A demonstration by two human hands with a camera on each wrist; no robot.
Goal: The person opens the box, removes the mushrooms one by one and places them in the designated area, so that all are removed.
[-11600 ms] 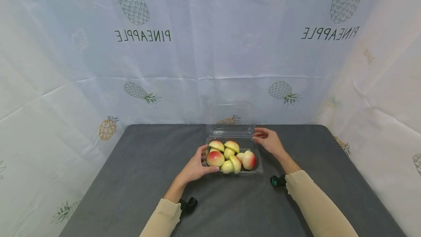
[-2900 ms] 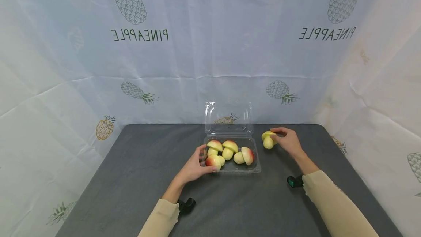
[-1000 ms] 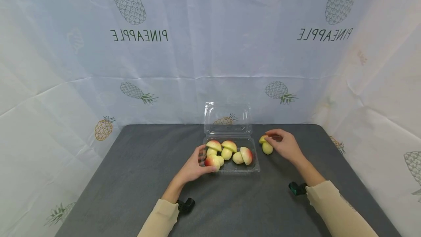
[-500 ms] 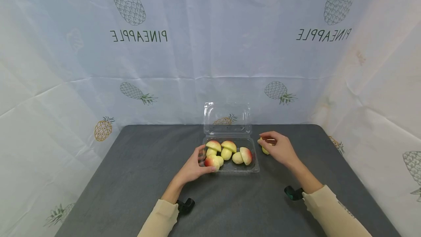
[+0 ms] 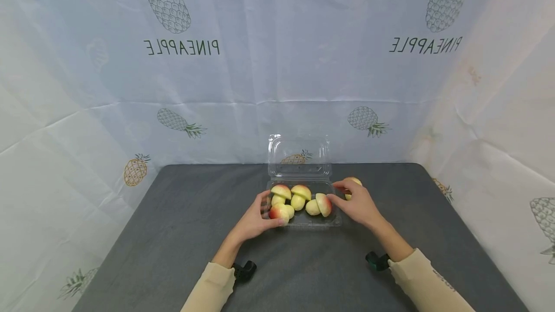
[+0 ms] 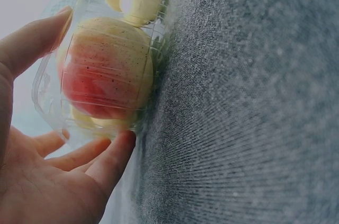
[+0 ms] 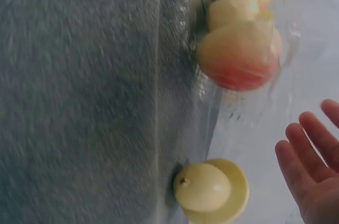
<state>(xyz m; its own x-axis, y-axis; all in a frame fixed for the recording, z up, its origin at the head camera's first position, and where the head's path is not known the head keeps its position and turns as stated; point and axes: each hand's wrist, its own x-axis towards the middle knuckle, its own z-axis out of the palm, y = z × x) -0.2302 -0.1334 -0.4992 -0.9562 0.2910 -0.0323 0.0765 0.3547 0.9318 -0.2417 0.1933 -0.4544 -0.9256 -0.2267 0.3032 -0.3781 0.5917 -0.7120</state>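
Note:
A clear plastic clamshell container [image 5: 336,223] stands on the table with its lid [image 5: 299,155] raised. Inside lie several mushroom-shaped pieces [image 5: 323,204] with yellow stems and red-yellow caps. My left hand [image 5: 252,220] grips the front left corner, thumb on the front rim and fingers round the side; the left wrist view shows a red-yellow cap [image 6: 106,68] behind the plastic. My right hand [image 5: 356,204] hovers at the container's right edge, fingers spread beside the right-hand mushroom. Another mushroom [image 7: 206,189] lies on the table right of the container, partly hidden behind the right hand in the head view.
A dark grey table [image 5: 204,206] extends around the container. Behind and beside it hangs a white cloth [image 5: 243,71] printed with pineapples, close to the container's raised lid. Each wrist carries a small black camera [image 5: 245,270].
One mushroom went from the container to the table on the right, held by my right hand. That hand has since let go and moved left to the container. My left hand has stayed put.

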